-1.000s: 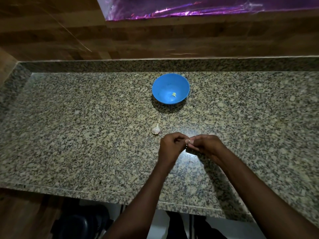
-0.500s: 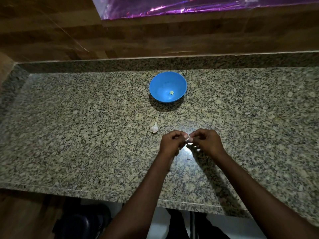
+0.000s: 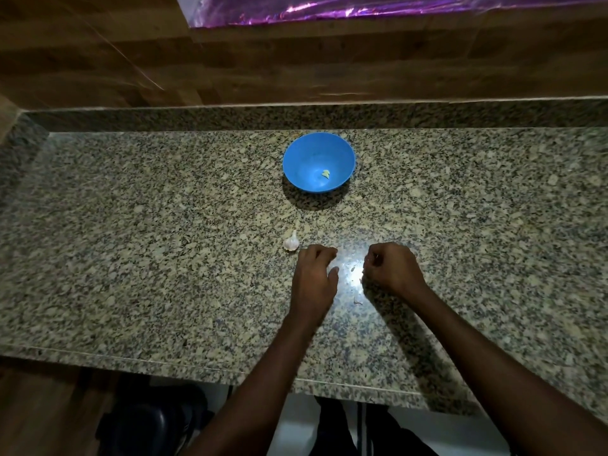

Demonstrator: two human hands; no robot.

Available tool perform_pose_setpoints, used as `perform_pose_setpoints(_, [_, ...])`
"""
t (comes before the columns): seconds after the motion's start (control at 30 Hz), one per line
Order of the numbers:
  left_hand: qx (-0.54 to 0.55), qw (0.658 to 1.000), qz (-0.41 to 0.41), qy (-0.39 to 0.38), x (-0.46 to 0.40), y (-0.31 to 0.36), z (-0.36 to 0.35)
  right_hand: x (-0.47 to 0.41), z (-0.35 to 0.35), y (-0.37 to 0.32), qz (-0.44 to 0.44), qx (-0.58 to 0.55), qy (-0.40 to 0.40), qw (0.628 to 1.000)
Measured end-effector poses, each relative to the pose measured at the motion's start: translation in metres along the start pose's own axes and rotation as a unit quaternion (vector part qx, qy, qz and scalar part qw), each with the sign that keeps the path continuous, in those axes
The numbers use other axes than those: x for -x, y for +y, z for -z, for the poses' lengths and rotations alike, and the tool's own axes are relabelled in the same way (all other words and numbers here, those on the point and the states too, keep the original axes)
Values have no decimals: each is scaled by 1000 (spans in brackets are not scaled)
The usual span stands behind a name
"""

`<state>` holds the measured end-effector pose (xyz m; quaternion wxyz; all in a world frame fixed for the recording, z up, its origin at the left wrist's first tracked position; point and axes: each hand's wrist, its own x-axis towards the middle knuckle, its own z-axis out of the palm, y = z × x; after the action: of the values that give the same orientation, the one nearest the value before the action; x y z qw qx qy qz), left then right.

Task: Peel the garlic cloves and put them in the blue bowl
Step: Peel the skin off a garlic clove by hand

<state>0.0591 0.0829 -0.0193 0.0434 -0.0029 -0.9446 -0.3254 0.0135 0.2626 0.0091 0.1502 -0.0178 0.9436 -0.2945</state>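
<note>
A blue bowl [image 3: 318, 149] stands at the back middle of the granite counter, with one peeled garlic clove [image 3: 325, 174] inside. A white garlic bulb [image 3: 291, 242] lies on the counter in front of the bowl. My left hand [image 3: 315, 271] hovers just right of the bulb, fingers curled downward and thumb out. About a hand's width to the right is my right hand [image 3: 393, 269], its fingers curled into a loose fist. Both palms face away, so whatever either hand holds is hidden. Small bits of garlic skin [image 3: 352, 268] lie between the hands.
The granite counter [image 3: 164, 241] has a raised back ledge and a wooden wall behind it. Its front edge runs below my forearms. A tiny reddish scrap [image 3: 357, 302] lies near my right wrist. Dark shoes show on the floor below.
My hands were pinching a clove together at their fingertips. They have now pulled apart, the left toward the bulb and the right to the right. The clove is no longer visible.
</note>
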Motion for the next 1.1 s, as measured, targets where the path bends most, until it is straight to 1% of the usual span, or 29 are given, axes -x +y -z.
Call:
perform_pose_setpoints(0.2, [-27,999,-8,-25,12,-8,-3,-7,4,-2,18,0,-27,999])
perform_pose_setpoints(0.37, [-51,998,-2,-38,15,-5,-6,-10,3,6,70,16,-44,996])
perform_pose_setpoints(0.47, [-46,998,1,-40,16,-4,-6,-6,0,8,96,42,-46,993])
perform_pose_setpoints(0.57, [-46,998,8,-43,16,-2,-6,-4,-3,0,112,68,-72,989])
perform_pose_setpoints(0.7, [-48,998,10,-45,16,0,-6,-11,-4,-15,104,136,-89,981])
perform_pose_setpoints(0.77, [-48,998,10,-44,17,0,-6,-10,-6,-19,104,171,-83,976])
perform_pose_setpoints(1.1, [-44,998,20,-48,18,0,-7,5,-17,-36,142,242,-41,959])
